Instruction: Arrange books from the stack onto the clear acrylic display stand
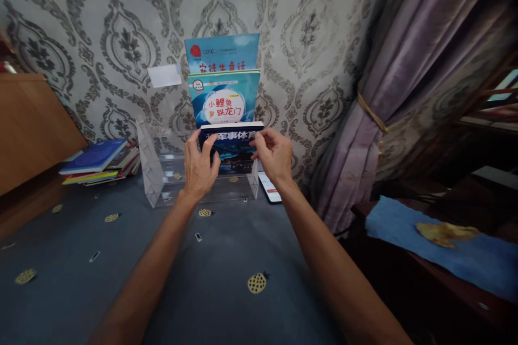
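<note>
A dark blue book (232,152) with white Chinese lettering stands upright in the front part of a clear stepped display stand (149,164). My left hand (200,167) grips its left edge, fingers at the top corner and thumb across the cover. At the right edge, my right hand (275,153) pinches the book near its upper corner. Behind it rises a teal book (224,99) with a white oval title patch. Farthest back and highest is a light blue book (222,51) with red lettering. Their lower parts are hidden by the books in front.
Left of the stand lies a stack of books (99,159). A phone (269,188) lies by the stand's right side. Patterned wallpaper (307,38) is close behind, with a tied purple curtain (356,135) at right. A blue cloth (404,226) covers a ledge at far right.
</note>
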Motion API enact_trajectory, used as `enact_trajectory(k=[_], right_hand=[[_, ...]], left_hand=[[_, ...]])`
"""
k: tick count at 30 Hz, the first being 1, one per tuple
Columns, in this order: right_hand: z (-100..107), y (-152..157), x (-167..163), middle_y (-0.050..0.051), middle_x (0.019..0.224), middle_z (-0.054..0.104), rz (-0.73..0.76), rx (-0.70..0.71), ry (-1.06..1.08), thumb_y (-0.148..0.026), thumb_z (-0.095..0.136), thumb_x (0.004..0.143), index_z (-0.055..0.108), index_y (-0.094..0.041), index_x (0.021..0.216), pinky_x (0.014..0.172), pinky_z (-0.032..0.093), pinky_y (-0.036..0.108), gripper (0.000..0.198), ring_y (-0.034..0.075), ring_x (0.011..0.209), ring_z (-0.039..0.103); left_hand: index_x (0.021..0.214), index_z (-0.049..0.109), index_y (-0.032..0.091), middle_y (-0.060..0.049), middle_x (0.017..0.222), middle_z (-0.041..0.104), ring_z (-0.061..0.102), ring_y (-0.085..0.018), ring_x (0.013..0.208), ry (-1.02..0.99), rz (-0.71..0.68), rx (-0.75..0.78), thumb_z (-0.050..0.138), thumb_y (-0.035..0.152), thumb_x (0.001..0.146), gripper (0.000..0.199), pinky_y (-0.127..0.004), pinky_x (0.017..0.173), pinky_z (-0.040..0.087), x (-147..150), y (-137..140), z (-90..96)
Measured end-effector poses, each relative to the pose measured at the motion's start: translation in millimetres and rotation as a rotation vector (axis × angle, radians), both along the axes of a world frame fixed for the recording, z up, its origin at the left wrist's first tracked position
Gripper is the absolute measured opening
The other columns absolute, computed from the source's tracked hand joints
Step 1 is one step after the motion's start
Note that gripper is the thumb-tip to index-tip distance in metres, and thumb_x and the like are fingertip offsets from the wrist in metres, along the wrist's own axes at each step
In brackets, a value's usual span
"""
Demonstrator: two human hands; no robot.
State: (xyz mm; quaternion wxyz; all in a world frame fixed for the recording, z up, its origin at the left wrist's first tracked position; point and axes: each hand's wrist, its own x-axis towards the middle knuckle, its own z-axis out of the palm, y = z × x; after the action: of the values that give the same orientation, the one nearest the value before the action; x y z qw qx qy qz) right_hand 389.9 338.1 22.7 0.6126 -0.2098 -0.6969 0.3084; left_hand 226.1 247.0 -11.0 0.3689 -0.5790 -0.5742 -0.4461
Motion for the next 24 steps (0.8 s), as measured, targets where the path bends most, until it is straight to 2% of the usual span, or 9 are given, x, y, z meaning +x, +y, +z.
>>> enact_trajectory(k=[16,24], right_hand=[[6.4,-7.3,4.3,0.000,0.063,0.068,0.022,0.003,0.008,-0.042,0.055,0.090,0.060,-0.019,0.072,0.044,0.045,0.023,0.029,0.011,0.045,0.057],[18.0,-22.4,11.3,0.000,0.065,0.068,0.069,0.051,0.023,-0.044,0.053,0.092,0.062,-0.020,0.076,0.046,0.046,0.024,0.030,0.010,0.044,0.057]], left_hand=[[0.139,0.042,0.024,-0.014,0.139,0.040,0.042,-0.031,0.134,0.028,-0.033,0.044,0.053,0.012,0.091,0.051,-0.053,0.109,0.041,0.3,-1.7,2.1],[0.140,0.035,0.023,-0.015,0.141,0.041,0.040,-0.029,0.136,-0.019,-0.052,0.054,0.049,0.024,0.096,0.046,-0.052,0.114,0.035,-2.3,-8.7,12.4]])
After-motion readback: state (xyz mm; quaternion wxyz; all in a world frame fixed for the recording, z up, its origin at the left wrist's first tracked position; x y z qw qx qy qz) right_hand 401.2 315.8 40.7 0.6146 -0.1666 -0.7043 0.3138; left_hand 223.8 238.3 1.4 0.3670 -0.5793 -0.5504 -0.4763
